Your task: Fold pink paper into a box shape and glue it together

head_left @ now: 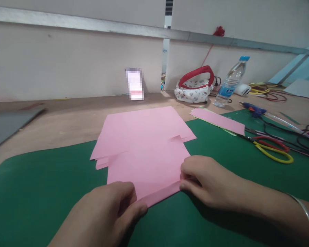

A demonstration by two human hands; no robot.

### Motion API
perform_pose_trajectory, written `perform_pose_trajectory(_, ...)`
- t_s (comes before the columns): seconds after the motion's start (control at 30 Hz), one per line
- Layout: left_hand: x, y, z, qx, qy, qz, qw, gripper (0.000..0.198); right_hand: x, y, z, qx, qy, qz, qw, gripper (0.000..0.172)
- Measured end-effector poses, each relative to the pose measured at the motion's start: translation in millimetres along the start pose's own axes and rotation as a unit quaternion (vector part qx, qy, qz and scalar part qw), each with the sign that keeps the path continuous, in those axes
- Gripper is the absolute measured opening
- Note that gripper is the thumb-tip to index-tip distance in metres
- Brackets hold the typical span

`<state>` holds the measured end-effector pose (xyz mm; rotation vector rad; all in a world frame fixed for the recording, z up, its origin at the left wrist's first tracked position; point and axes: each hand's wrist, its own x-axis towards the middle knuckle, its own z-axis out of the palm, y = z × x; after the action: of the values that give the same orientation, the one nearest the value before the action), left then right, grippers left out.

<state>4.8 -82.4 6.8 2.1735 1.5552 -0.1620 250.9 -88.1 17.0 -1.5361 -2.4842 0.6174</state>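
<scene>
Both left hand [110,211] and right hand [208,181] fingers clamp the near fold of pink paper [144,147].

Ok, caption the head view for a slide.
Left hand and right hand pinch the folded near edge of pink paper on a green mat.

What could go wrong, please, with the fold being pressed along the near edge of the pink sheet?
1. The left hand and right hand pinch only the ends of the pink sheet, so the folded strip may crease unevenly, wider at one end.
2. The loose sheets underneath lie askew and could slide on the green mat, possibly dragging the fold off line.
</scene>
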Motion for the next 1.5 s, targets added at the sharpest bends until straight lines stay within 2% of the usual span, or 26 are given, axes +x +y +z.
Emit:
perform_pose_trajectory(0.27, -0.4, -2.1, -1.0, 0.003, 0.007, 0.001, 1.0, 0.04, 2.3, -0.8, -1.5, -0.002, -0.008, 0.001, 1.0, 0.019)
perform_pose_trajectory(0.53, -3.4, 3.6, -7.7, 0.013, -0.027, -0.024, 0.999, 0.041, 3.2, -1.8, -3.0, -0.009, -0.016, 0.011, 1.0, 0.02)
perform_pose_trajectory(0.7, -1.2, 2.4, -8.3, 0.017, -0.043, -0.01, 0.999, 0.04, 5.2, -1.3, -4.1, -0.013, -0.023, 0.002, 1.0, 0.019)
perform_pose_trajectory(0.83, 1.6, 2.1, -8.5, 0.003, -0.035, 0.0, 0.999, 0.042, 5.4, -0.4, -5.9, -0.001, -0.032, 0.002, 0.999, 0.02)
perform_pose_trajectory(1.03, 0.7, 6.5, -11.4, 0.026, -0.038, -0.02, 0.999, 0.039, 5.0, -0.6, -6.9, 0.007, -0.032, 0.009, 0.999, 0.02)
perform_pose_trajectory(1.27, 2.0, -0.6, -7.1, 0.023, -0.038, -0.003, 0.999, 0.042, 6.5, -0.4, -5.9, 0.003, -0.03, 0.01, 1.0, 0.019)
perform_pose_trajectory(1.5, 7.9, 0.0, -12.3, 0.009, -0.051, 0.009, 0.999, 0.043, 5.9, -2.5, -7.1, -0.004, -0.039, 0.01, 0.999, 0.021)
